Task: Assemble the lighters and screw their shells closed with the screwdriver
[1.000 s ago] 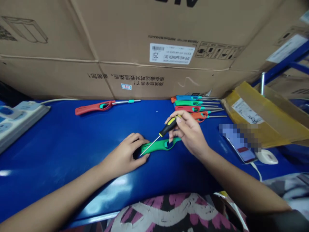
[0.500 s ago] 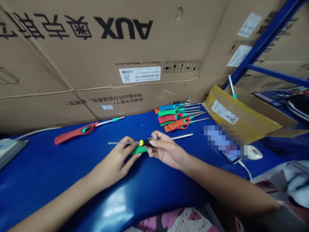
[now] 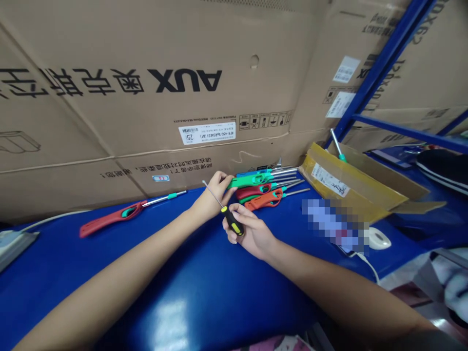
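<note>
Head view first: the left hand (image 3: 212, 197) is closed around the end of a green plastic stick lighter with a thin metal tube (image 3: 252, 181). It holds the lighter at the pile of other stick lighters in blue, red, orange and green (image 3: 268, 192), which lies just past the fingers, touching the green one. The right hand (image 3: 248, 231) is shut around a small screwdriver with a black and yellow handle (image 3: 234, 222). The thin metal tip of the screwdriver points up and away, passing right beside the left hand. The two hands are very close, almost touching.

Behind both hands stands a big brown cardboard box (image 3: 153, 107). Big black letters on it read "AUX", printed upside down, with large Chinese signs beside them. A white sticker (image 3: 207, 132) with a bar code and the number 25 sits above the left hand. A small blue and white tag is lower on the box.

Far out from the left hand lies a red stick lighter with a teal trigger (image 3: 117, 217), alone. Out past the right hand sits a yellow-brown cardboard box, open on top (image 3: 351, 183), with a white paper label; one metal rod with a teal tip sticks out of it. Near it lies a white computer mouse (image 3: 378, 239).

Everything rests on a shiny blue table (image 3: 190, 292). A blue metal shelf frame (image 3: 380, 63) stands beyond the right hand.
</note>
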{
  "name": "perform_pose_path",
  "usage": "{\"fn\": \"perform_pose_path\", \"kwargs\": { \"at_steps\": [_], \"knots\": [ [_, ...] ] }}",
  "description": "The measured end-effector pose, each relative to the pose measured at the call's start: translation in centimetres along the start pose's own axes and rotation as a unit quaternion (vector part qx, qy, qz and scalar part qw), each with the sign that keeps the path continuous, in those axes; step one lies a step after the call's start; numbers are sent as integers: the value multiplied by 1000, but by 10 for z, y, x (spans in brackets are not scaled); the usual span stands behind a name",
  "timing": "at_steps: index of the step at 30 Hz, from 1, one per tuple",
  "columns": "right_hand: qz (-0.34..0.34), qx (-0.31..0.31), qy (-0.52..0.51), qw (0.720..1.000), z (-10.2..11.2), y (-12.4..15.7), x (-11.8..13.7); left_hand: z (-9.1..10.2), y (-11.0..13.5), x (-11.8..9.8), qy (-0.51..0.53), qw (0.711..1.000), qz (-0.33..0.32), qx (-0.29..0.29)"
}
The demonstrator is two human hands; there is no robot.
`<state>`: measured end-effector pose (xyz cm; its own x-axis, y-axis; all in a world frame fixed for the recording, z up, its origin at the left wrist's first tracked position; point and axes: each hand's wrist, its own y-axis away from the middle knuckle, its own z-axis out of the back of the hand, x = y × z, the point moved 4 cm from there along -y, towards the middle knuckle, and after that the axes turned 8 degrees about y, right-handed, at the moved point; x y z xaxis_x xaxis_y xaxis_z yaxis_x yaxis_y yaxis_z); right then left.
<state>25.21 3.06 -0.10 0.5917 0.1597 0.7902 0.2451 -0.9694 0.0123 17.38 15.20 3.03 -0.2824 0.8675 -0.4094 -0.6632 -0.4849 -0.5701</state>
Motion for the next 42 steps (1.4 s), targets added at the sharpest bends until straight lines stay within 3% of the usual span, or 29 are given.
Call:
{"fn": "perform_pose_path", "kwargs": {
  "at_steps": [7,16,34,38,42],
  "knots": [
    [-16,-5,8,1000,6,-7,-13,-32,-39,22,-26,999,34,-8],
    [-30,-13,4,999,8,-8,-15,-42,-47,21,-82,993,78,31],
    [-49,-20,-18,998,10,-10,-13,-18,-41,4,-134,982,127,37],
    [-46,-26,-20,998,11,-9,-11,0,-29,6,-141,981,129,24],
    [-45,-33,-3,998,12,-10,-9,34,1,21,-160,976,147,15]
  ]
}}
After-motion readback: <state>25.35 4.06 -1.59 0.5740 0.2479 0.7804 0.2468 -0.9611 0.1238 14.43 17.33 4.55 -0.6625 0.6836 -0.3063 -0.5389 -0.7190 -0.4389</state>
